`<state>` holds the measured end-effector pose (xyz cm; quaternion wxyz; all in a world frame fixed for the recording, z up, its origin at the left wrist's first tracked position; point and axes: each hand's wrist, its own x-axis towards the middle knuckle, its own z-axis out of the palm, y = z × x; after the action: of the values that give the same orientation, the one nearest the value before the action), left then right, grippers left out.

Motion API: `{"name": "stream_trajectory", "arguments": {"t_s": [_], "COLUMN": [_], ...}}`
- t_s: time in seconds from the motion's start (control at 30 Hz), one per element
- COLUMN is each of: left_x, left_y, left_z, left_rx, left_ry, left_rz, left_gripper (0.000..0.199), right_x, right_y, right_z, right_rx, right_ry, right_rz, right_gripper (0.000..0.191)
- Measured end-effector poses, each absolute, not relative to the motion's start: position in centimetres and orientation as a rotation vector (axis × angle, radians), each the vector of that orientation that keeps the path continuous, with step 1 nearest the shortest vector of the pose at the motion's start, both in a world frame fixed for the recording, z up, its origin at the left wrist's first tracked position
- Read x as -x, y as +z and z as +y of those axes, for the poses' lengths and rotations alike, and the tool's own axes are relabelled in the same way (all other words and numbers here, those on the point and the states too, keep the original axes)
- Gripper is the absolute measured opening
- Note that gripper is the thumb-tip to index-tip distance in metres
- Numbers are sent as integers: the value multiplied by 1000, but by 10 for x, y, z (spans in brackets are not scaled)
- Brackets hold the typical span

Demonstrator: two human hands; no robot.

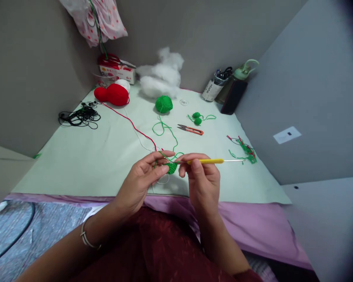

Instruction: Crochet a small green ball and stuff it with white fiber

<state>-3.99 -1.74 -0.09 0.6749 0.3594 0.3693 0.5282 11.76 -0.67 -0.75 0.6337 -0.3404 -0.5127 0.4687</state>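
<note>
Between thumb and fingers, my left hand (145, 170) pinches a small green crocheted piece (172, 168), with green yarn running over the raised index finger. My right hand (202, 178) is closed around a crochet hook (211, 161) with a yellow handle, held level. The hook's left end reaches the top of the green piece; its other metal end points right. Green yarn trails from my hands to a green yarn ball (164, 104) further back. A red strand and a thin white thread also run to the spot behind my left fingers, where their ends are hidden.
Orange thread snips (190, 129) lie beyond my hands, near small green pieces (197, 118). Yarn scraps (247, 152) lie right. Red yarn (113, 94), a black cord (80, 115) and white stuffing (161, 76) sit further back. A pen cup (213, 88), phone (234, 97) and bottle (243, 71) stand back right.
</note>
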Motion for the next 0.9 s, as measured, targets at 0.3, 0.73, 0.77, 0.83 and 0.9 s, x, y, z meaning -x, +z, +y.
{"name": "stream_trajectory", "arguments": {"t_s": [0.3,0.73,0.77,0.83,0.9], "left_x": [47,44,45,47,45], "left_y": [-5,4,5,6,4], "left_z": [-19,-16,-15,-15,-16], "left_rx": [-992,-533,-533,-573,-652], "left_ry": [1261,1051,1063,1100,1120], "left_rz": [900,667,663,666,677], "left_gripper": [26,40,38,36,36], "right_x": [-121,-117,-117,-116,-114], "right_y": [2,-11,-9,-4,-2], "right_z": [-16,-21,-20,-16,-14], "right_rx": [812,835,824,795,782], "right_ry": [874,306,461,715,852], "right_rz": [-1383,-1629,-1521,-1357,-1316], "right_gripper": [22,27,26,23,21]}}
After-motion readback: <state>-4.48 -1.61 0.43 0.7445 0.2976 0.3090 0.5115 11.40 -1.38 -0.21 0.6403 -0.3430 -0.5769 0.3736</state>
